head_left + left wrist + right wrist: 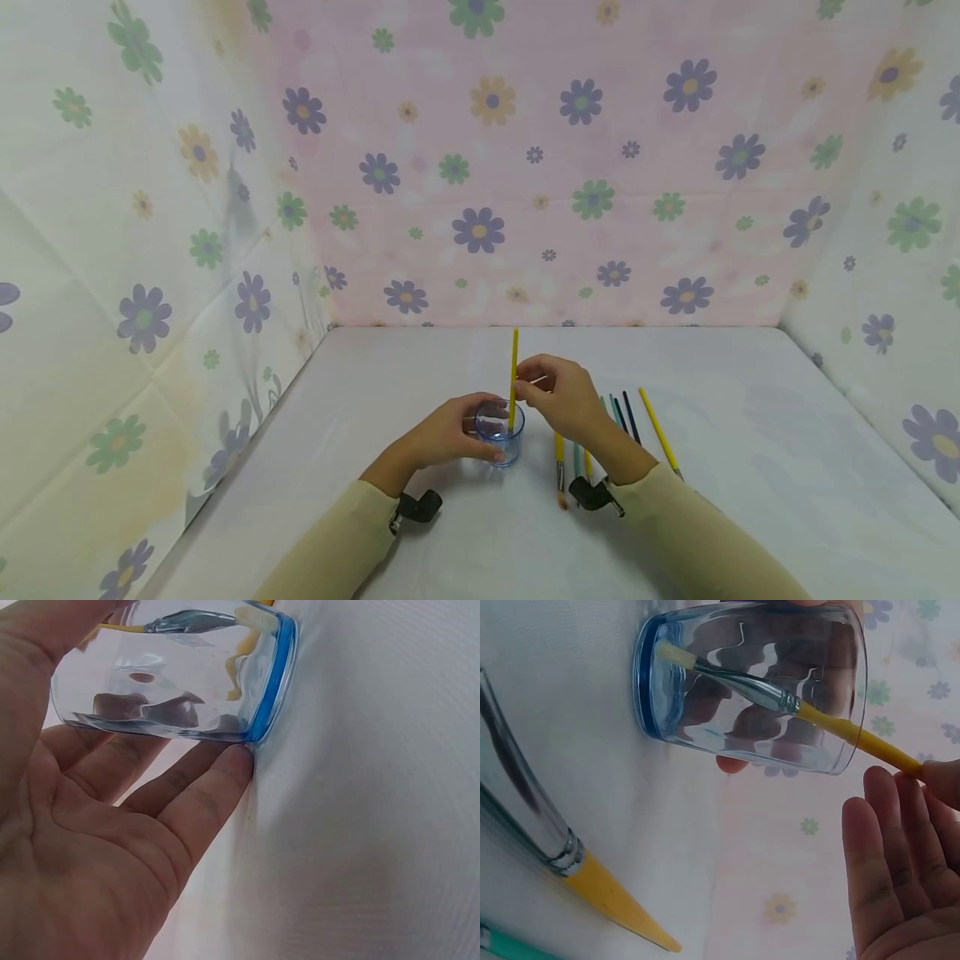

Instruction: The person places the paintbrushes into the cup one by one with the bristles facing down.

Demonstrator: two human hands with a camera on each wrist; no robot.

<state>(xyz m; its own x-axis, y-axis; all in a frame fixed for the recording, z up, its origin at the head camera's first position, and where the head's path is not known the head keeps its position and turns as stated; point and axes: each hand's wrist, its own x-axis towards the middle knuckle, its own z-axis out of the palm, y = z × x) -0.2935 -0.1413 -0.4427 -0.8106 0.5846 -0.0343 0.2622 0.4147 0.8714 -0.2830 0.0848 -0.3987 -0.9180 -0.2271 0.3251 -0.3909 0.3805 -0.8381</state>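
A clear drinking glass with a blue base (pixel 500 451) stands upright on the white table. My left hand (pixel 442 432) holds it from the left side, thumb in front and fingers behind. A yellow-handled paintbrush (pixel 514 360) stands in the glass, bristles down. In the right wrist view its pale bristles (pixel 673 655) are by the blue bottom. My right hand (pixel 564 402) pinches the brush's handle above the rim between thumb and fingers. The left wrist view shows the glass (pixel 270 682) with the brush's metal ferrule (pixel 191 622) through its wall.
Several more paintbrushes lie on the table (pixel 750 450) under and beside my right forearm, among them a yellow one (pixel 660 431) at the right, a dark one (pixel 632 415) and a yellow one (pixel 559 450) near the glass. Flower-patterned cloth (pixel 540 192) hangs behind and at both sides.
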